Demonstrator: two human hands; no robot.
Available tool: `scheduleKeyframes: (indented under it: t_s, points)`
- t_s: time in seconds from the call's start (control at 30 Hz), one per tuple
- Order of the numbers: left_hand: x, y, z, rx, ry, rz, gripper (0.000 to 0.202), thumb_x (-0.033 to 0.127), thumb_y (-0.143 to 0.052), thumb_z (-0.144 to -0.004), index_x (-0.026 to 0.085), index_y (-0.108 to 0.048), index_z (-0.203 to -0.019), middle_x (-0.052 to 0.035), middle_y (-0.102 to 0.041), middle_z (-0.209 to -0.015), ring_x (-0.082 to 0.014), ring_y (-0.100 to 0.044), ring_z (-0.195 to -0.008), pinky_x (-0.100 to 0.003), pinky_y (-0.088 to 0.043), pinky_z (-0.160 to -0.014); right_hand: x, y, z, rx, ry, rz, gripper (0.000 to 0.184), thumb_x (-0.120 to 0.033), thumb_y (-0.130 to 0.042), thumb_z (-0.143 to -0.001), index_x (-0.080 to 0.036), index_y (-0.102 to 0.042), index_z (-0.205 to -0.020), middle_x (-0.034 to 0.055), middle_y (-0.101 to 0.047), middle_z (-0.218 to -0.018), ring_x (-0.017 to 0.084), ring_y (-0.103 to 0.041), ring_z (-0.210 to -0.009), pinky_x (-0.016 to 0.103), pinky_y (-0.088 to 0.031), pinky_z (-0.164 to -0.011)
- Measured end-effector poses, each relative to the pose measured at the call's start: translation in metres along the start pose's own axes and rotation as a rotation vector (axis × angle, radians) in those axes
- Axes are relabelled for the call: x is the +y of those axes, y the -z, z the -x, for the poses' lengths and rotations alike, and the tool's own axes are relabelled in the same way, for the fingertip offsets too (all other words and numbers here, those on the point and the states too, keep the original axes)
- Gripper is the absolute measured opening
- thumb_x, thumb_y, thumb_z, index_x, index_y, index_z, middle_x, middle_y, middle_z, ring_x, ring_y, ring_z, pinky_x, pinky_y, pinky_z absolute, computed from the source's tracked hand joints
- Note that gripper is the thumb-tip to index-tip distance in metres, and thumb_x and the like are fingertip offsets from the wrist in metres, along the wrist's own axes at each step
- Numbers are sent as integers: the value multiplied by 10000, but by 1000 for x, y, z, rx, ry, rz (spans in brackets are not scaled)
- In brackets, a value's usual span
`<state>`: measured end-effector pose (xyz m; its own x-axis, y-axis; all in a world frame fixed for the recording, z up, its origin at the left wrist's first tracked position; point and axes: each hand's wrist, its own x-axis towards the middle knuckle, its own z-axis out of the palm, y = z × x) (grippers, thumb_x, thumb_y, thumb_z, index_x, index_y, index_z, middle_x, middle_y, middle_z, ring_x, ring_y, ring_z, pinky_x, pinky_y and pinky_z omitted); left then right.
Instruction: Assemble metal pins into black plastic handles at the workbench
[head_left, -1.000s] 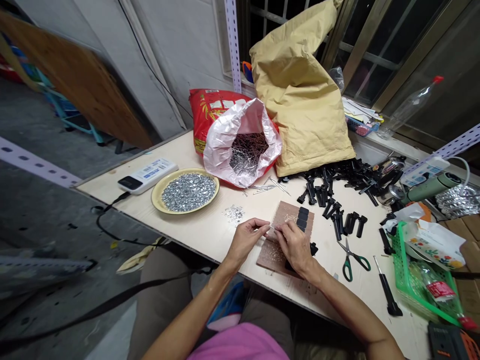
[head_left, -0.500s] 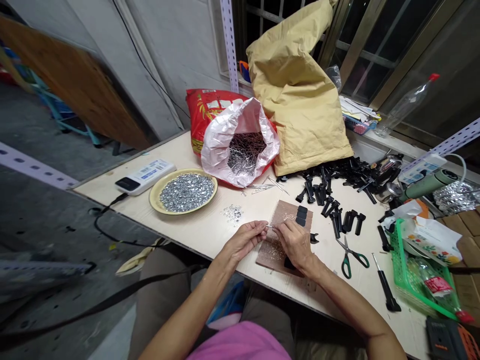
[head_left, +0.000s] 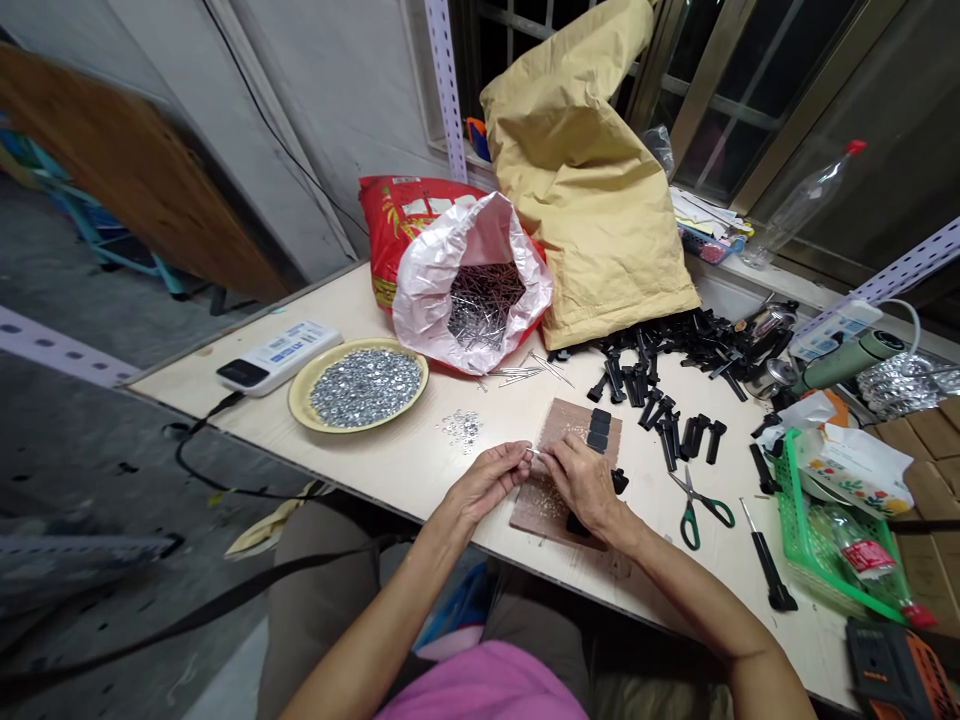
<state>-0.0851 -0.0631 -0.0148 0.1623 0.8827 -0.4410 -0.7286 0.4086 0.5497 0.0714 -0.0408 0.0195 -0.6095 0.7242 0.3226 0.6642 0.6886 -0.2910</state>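
Note:
My left hand (head_left: 491, 482) is closed in a pinch on a thin metal pin (head_left: 534, 452), its thumb and forefinger at one end. Fingertips of my right hand (head_left: 581, 482) close around the pin's other end. Both hands meet over the near-left part of a brown board (head_left: 534, 508) strewn with pale crumbs. Dark rectangular pads (head_left: 598, 430) lie on the board beyond my right hand. A small black piece (head_left: 619, 481) shows beside that hand; whether it is held or lying there I cannot tell. Small shiny discs (head_left: 460, 430) are scattered left of the board.
A yellow dish (head_left: 296, 405) of shiny discs stands left, near a white device (head_left: 277, 358). Behind are a red sack (head_left: 382, 215) of long pins and a brown paper sack (head_left: 607, 220). Black plastic parts (head_left: 675, 345), scissors (head_left: 690, 515), a screwdriver (head_left: 765, 560) and a green basket (head_left: 795, 520) lie right.
Both hands stay together on the pin, with only slight finger movement. The small black piece beside my right hand looks turned. The whole view has shifted a little.

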Motion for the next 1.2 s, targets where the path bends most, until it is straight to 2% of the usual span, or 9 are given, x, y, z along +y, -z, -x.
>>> scheduleKeyframes:
  t_s: [0.1,0.3,0.5,0.67,0.87,1.07,1.2]
  points:
    - [0,1,1,11,-29,-44,315,251,-874,-457,118,-637,-615,16,-616,-565,-42,-513,-486,-158,-453,-509,0,-2,0,18,5,28,213,-277,-434,-958,-189,-607,-870,29,-598,-768,127,-575,-660,222,-397,-572]
    - [0,1,4,105,-238,-240,364,352,-858,-442,119,-666,-645,13,-620,-548,-74,-531,-487,-217,-456,-551,-4,-5,0,145,112,234,300,-263,-397,-971,-185,-596,-761,27,-577,-697,131,-536,-606,247,-360,-548]
    - [-2,-2,5,160,-379,-379,324,378,-819,-499,134,-678,-660,15,-615,-540,-92,-539,-507,-236,-447,-588,-4,-5,1,169,136,283,330,-236,-361,-979,-186,-578,-735,27,-564,-677,138,-525,-613,253,-365,-560]
    - [-2,-3,6,159,-378,-399,334,398,-811,-493,139,-680,-658,17,-615,-527,-99,-542,-510,-243,-447,-596,-1,-8,4,100,78,196,280,-269,-381,-978,-180,-580,-802,27,-585,-718,129,-546,-634,234,-393,-577]
    - [0,-6,9,160,-404,-427,311,388,-801,-513,141,-678,-656,13,-622,-535,-102,-541,-510,-242,-441,-592,0,-9,5,82,70,171,260,-225,-390,-966,-180,-588,-803,42,-580,-717,154,-547,-644,255,-380,-578]
    - [1,-6,10,153,-393,-467,294,382,-796,-523,144,-684,-655,5,-629,-545,-114,-549,-516,-251,-446,-595,3,1,1,-116,-99,-150,220,-231,-416,-951,-193,-569,-797,-4,-574,-686,126,-527,-585,224,-371,-547]
    - [1,-7,10,157,-406,-497,271,371,-785,-548,146,-685,-662,3,-634,-552,-118,-558,-531,-247,-448,-597,3,-1,1,-69,-99,-151,162,-245,-445,-935,-186,-571,-851,22,-595,-767,142,-557,-653,229,-397,-573]
